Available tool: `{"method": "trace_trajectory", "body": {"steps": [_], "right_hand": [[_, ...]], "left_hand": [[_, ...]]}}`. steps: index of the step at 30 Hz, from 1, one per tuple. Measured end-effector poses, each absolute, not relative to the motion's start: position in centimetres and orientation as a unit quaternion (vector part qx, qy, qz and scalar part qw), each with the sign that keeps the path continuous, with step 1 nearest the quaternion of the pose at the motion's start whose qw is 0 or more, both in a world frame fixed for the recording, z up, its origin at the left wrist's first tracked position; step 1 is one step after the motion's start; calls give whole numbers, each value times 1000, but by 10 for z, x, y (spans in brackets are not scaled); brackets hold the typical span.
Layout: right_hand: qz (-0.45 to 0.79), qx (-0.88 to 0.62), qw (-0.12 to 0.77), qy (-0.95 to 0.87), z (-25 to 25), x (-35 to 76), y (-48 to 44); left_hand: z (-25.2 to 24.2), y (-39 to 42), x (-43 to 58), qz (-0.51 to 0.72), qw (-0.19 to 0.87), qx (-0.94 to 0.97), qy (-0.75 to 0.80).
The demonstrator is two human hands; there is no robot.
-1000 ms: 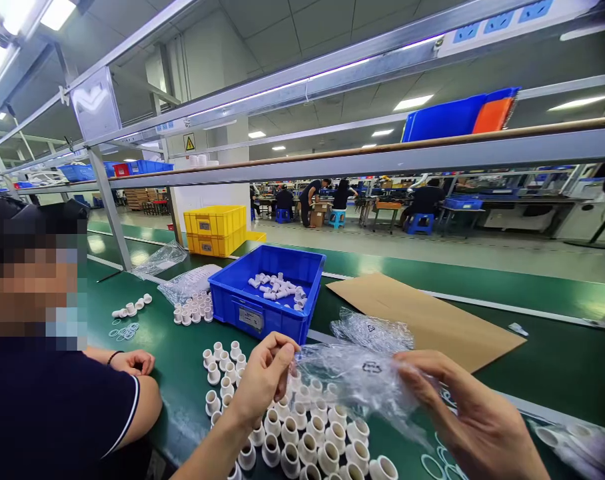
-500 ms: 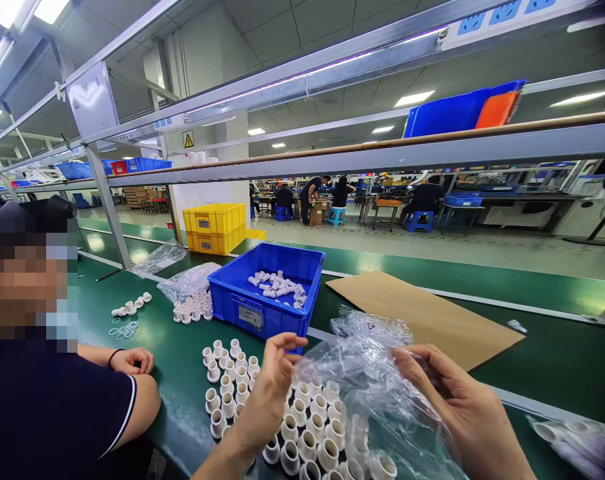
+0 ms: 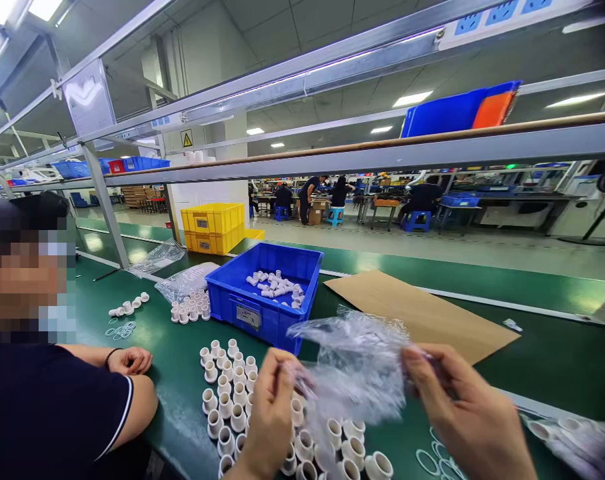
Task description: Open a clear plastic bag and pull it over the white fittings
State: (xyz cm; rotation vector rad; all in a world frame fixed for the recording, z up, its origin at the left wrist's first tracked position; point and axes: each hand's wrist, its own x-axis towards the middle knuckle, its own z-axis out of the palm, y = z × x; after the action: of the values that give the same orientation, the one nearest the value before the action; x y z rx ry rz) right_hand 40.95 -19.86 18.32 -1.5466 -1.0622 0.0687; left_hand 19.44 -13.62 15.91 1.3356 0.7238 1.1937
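My left hand [image 3: 272, 407] and my right hand [image 3: 462, 407] each pinch an edge of a crumpled clear plastic bag [image 3: 355, 363], stretched between them above the green bench. Both hands are closed on it. Below the bag stand several white plastic pipe fittings [image 3: 232, 400], upright in rows on the mat. White rubber rings [image 3: 435, 460] lie near my right wrist.
A blue bin [image 3: 255, 310] with more white fittings sits behind the rows. A brown cardboard sheet [image 3: 422, 313] lies to its right. A co-worker in a dark shirt [image 3: 47, 407] sits at left, hand [image 3: 130, 360] on the bench. Yellow crates [image 3: 213, 228] stand beyond.
The bag has been lifted and pulled wider between my hands. My left hand dropped lower and my right hand shifted slightly right.
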Motion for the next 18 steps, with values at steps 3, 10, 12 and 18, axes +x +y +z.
{"method": "trace_trajectory", "body": {"steps": [3, 10, 12, 18], "right_hand": [[48, -654, 642, -397, 182, 433, -199], [69, -642, 668, -370, 178, 443, -199], [71, -629, 674, -380, 179, 440, -199], [96, -582, 704, -395, 191, 422, -202]], "left_hand": [[157, -123, 182, 580, 580, 469, 327], [154, -111, 170, 628, 570, 413, 332], [155, -108, 168, 637, 562, 405, 339], [153, -105, 165, 553, 691, 337, 322]]}}
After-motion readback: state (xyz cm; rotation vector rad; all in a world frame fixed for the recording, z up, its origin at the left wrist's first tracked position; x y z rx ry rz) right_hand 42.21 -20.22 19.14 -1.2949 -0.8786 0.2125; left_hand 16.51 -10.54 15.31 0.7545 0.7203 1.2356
